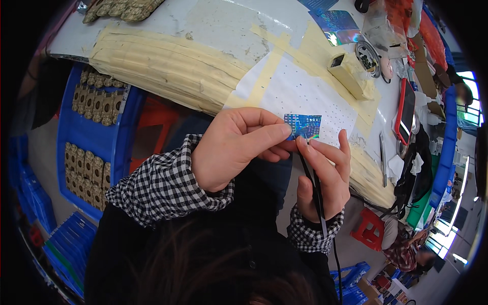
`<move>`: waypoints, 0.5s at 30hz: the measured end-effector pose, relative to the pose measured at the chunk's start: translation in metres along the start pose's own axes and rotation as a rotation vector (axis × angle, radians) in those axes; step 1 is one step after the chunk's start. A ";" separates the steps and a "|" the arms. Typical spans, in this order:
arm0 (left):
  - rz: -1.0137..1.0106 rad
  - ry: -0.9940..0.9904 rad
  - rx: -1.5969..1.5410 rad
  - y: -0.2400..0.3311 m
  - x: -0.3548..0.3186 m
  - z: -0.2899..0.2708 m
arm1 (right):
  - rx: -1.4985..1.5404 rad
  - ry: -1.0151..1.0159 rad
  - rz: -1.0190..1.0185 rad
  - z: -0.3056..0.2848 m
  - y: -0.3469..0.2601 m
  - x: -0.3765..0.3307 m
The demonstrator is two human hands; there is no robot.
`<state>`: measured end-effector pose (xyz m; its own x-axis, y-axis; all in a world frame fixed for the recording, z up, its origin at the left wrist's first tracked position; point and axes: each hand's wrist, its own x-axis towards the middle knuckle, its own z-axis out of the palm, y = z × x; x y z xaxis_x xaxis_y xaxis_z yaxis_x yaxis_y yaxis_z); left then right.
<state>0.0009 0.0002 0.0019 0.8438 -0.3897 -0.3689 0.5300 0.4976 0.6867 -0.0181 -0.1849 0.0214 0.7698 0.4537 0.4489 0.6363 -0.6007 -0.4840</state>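
My left hand (239,145) is closed, its thumb and fingers pinching a small blue, shiny holographic sheet (305,123) with rows of tiny marks. My right hand (325,178) meets it at the sheet's lower edge. A slim black tool (317,201), possibly tweezers, lies between its fingers and runs down across the palm; its tip is too small to make out. Beneath the sheet, white paper (290,84) dotted with small dark specks is taped to the table.
On the left, a blue tray (119,152) holds rows of camouflage-patterned pieces. A larger holographic sheet (338,25), a yellowish block (351,76), a round dish (367,56), a red-edged phone (405,112) and metal tweezers (383,157) lie on the table (218,30). Other people sit nearby.
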 end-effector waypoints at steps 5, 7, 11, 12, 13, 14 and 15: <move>0.004 0.013 0.005 0.001 0.000 0.001 | 0.033 -0.013 0.001 0.000 0.002 0.000; 0.000 0.006 0.007 0.000 0.000 0.000 | 0.048 -0.007 0.009 0.000 0.002 0.000; -0.003 0.011 0.008 0.001 0.000 0.001 | 0.077 0.006 0.026 0.001 0.001 -0.001; -0.003 0.003 0.012 0.001 0.000 0.001 | 0.085 0.004 0.029 0.001 0.001 -0.001; -0.003 -0.005 0.015 0.002 0.000 0.000 | 0.092 0.003 0.033 0.001 0.001 -0.001; -0.002 -0.012 0.018 0.002 0.000 0.000 | 0.100 0.002 0.036 0.001 0.002 -0.001; -0.003 -0.011 0.019 0.002 0.000 0.000 | 0.098 0.003 0.040 0.000 0.002 -0.001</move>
<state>0.0022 0.0012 0.0035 0.8410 -0.4001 -0.3642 0.5310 0.4812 0.6975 -0.0182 -0.1865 0.0200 0.7945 0.4288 0.4300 0.6072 -0.5505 -0.5729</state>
